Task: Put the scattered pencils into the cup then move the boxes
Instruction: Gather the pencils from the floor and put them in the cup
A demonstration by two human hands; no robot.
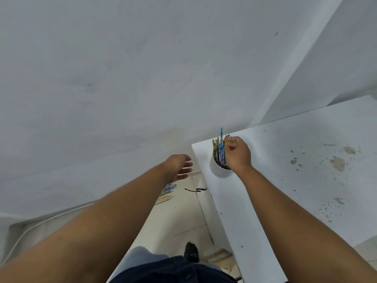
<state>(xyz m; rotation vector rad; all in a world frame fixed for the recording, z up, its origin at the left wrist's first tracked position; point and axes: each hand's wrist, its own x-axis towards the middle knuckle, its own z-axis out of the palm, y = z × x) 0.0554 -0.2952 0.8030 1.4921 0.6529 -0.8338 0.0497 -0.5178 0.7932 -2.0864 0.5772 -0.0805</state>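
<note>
Lower centre, loose pencils [165, 194] lie on the floor tiles beside a black cord [196, 189]. These look like your scattered ones, not yet collected. Just above them your left hand [180, 165] hangs off the worktop [285, 170] edge, fingers straight and spread, holding nothing, likely for balance. Right of it, at the worktop corner, the white cup [219, 171] stands upright, crammed with a pencil bunch [220, 152]. Your right hand [238, 153] pinches the tops, seemingly settling them in. No boxes in view.

Soft, even daylight; wide-angle bending at edges.
</note>
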